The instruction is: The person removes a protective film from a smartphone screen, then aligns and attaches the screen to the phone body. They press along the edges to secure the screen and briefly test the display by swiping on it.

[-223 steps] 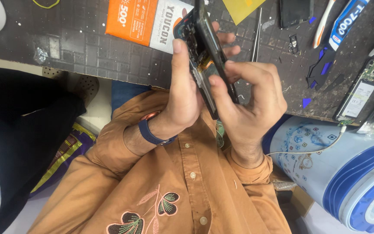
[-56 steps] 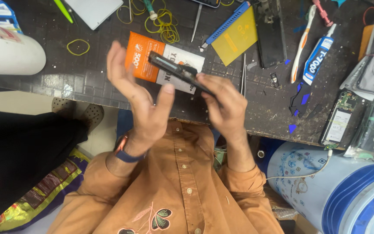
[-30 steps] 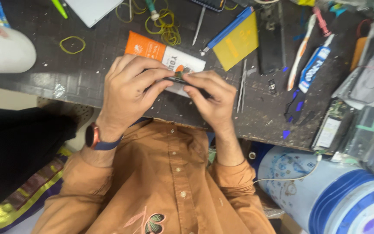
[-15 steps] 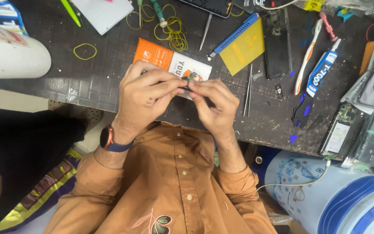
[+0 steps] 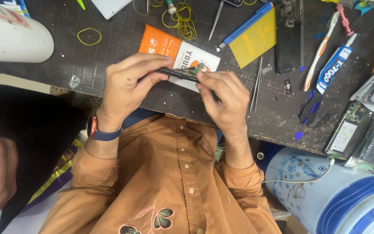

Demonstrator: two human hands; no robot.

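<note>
The fingers (image 5: pixel 150 65) of my left hand (image 5: pixel 126 86) were curled tight over the top of the thin dark phone body (image 5: pixel 175 73), thumb underneath, clamping it edge-on. My right hand (image 5: pixel 224 97) met it from the other end, its fingertips (image 5: pixel 201 77) pinched narrow on the phone's near edge, where a small green-and-orange part showed between them. Neither hand was spread.

A couple of seconds before, I had the phone raised and tilted with my left palm open behind it. By this moment I had lowered it and closed both hands around it, so it sat level, just above the orange-and-white paper packet (image 5: pixel 165 43) on the dark, scuffed work surface (image 5: pixel 122 39). I took that as the handling having gone from turning the piece over to close fingertip work along its edge.

Just right of my right hand lay slim metal tweezers (image 5: pixel 256 84), and beyond them a yellow card with a blue ridged strip (image 5: pixel 254 41), a black rectangular frame (image 5: pixel 288 37), a white-and-blue glue tube (image 5: pixel 334 65) and a bare green circuit board (image 5: pixel 347 130). Above the packet lay a tangle of yellow wire (image 5: pixel 180 21), to the left a yellow rubber band (image 5: pixel 89 36) and a white cylinder (image 5: pixel 9 37). A blue-and-white drum (image 5: pixel 338 195) stood below the surface's edge.
</note>
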